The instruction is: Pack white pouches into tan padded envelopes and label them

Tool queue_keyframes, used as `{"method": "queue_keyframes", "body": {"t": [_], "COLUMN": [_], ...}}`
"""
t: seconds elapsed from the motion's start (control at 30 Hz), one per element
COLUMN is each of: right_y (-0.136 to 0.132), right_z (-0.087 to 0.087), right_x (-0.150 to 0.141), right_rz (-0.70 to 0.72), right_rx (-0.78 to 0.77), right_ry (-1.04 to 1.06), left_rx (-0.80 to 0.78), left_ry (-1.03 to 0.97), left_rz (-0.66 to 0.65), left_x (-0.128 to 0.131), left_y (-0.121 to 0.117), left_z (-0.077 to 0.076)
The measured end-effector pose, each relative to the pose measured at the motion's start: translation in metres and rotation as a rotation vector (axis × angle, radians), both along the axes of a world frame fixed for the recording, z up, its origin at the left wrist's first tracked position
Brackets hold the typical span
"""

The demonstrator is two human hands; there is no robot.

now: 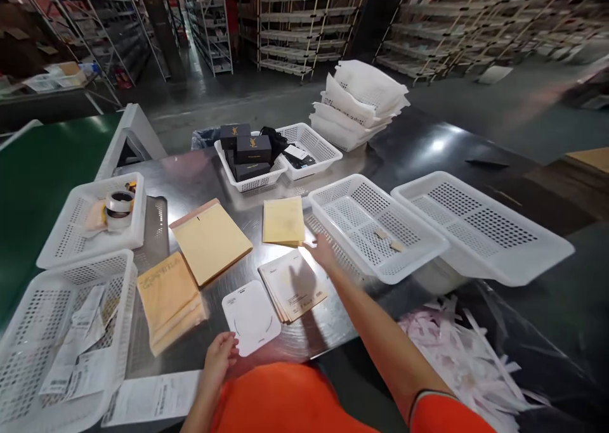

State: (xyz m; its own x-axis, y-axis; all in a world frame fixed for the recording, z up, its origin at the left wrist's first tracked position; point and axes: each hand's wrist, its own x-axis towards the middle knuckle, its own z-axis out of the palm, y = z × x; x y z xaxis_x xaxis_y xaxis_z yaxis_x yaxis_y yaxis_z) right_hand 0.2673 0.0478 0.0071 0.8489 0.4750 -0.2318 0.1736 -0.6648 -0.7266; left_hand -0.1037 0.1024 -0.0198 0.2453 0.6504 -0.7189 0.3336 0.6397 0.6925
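Observation:
My left hand [221, 355] is at the table's near edge, its curled fingers on the lower left corner of a flat white rounded-square packet [252, 319]. My right hand [322, 252] reaches forward with fingers apart, beside a small stack of yellow padded envelopes [283, 220] and the near wall of a white basket [333, 227]; nothing shows in its grasp. Between the hands lies a fanned stack of pale square packets [297, 284], partly in the arm's shadow. Larger yellow envelopes [209, 236] and a pile of orange-yellow envelopes [169, 297] lie to the left.
Left are a basket with tape rolls [118, 206] and a basket with printed slips [78, 350]. Black boxes [254, 149] fill a basket at the back, near stacked white baskets [356, 106]. Another basket [480, 224] stands right, above shredded paper strips [469, 363]. A green conveyor [52, 160] runs left.

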Motion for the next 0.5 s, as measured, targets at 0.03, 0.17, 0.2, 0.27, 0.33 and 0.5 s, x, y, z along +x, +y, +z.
{"method": "queue_keyframes", "body": {"t": [0.03, 0.17, 0.2, 0.27, 0.33, 0.5], "right_y": [-0.008, -0.047, -0.055, -0.069, -0.080, -0.091], "right_z": [-0.016, -0.064, -0.070, -0.076, -0.079, -0.084], "right_x": [-0.013, -0.061, -0.064, -0.059, -0.047, -0.038], "right_rz": [0.018, 0.051, 0.040, 0.000, -0.032, -0.057], "right_rx": [-0.070, -0.250, -0.267, -0.278, -0.269, -0.222], "right_ry": [0.006, -0.029, -0.050, -0.076, -0.064, -0.025], "left_rx": [-0.005, -0.007, -0.009, -0.010, -0.002, 0.037], "left_ry": [-0.003, 0.002, 0.008, 0.019, 0.030, 0.012], "left_rz": [-0.013, -0.085, -0.101, -0.124, -0.151, -0.217], "left_x": [-0.001, 0.002, 0.003, 0.006, 0.010, 0.029], "left_y": [-0.002, -0.010, -0.012, -0.013, -0.013, -0.011], "left_z": [-0.005, -0.011, -0.010, -0.007, -0.004, 0.003]}}
